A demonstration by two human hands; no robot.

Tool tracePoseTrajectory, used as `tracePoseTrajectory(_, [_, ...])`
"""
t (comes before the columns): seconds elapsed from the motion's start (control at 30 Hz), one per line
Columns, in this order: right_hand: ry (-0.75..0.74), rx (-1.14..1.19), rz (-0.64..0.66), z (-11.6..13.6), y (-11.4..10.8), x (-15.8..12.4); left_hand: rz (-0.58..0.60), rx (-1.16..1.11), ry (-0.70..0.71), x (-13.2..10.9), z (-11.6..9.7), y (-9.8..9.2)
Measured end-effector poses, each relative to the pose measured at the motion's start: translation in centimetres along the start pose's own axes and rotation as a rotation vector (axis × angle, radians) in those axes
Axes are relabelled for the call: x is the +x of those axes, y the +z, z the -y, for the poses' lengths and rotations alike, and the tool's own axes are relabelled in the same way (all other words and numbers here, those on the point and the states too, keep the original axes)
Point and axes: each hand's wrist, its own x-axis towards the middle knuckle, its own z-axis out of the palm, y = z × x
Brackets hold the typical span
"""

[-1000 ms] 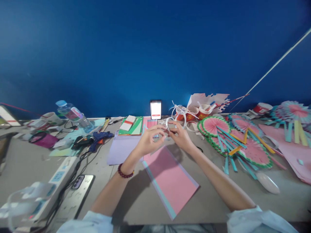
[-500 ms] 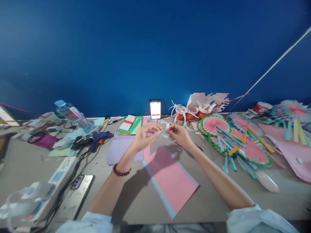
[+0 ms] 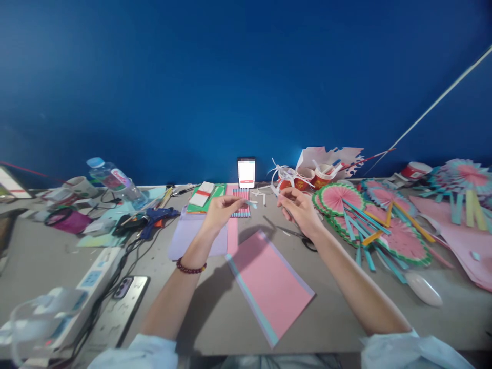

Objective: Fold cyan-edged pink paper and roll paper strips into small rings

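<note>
My left hand (image 3: 225, 211) is pinched on a small pale blue strip (image 3: 251, 204) that sticks out past its fingertips, over the striped folded paper (image 3: 241, 205). To the right, my right hand (image 3: 298, 209) is closed, with a whitish strip (image 3: 275, 190) at its fingertips. Below the hands lies a pink sheet (image 3: 271, 287) with pale blue and lilac edges. Scissors (image 3: 294, 233) with black handles lie beside the right wrist, partly hidden by it.
A lit phone (image 3: 246, 172) stands at the wall. Pleated watermelon fans (image 3: 342, 199) and paper cups (image 3: 323, 174) are on the right. On the left are a bottle (image 3: 115, 179), glue gun (image 3: 156, 220), power strip (image 3: 90, 287) and another phone (image 3: 123, 312).
My hands have moved apart, the right one further right and the left slightly left. The scissors and the striped folded paper now show more fully.
</note>
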Motion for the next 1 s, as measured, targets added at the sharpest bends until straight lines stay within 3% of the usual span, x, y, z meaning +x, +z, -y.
tracePoseTrajectory(0.27, [0.071,-0.138,0.162,0.7,2.0,-2.0,0.037,-0.03,-0.006,-0.4,0.1,0.8])
tracePoseTrajectory(0.47, [0.035,-0.207,0.141,-0.6,2.2,-2.0,0.018,-0.14,-0.059,-0.8,-0.1,1.5])
tracePoseTrajectory(0.63, [0.046,-0.098,0.185,-0.5,2.4,-2.1,0.0,-0.191,-0.083,-0.8,-0.2,1.6])
tracePoseTrajectory(0.83, [0.094,0.076,0.415,0.3,1.8,-2.2,0.016,-0.212,-0.063,-0.8,0.2,2.5])
tracePoseTrajectory(1.0, [0.176,0.087,0.682,0.9,0.6,-2.0,0.144,-0.235,-0.058,-2.0,1.1,4.9])
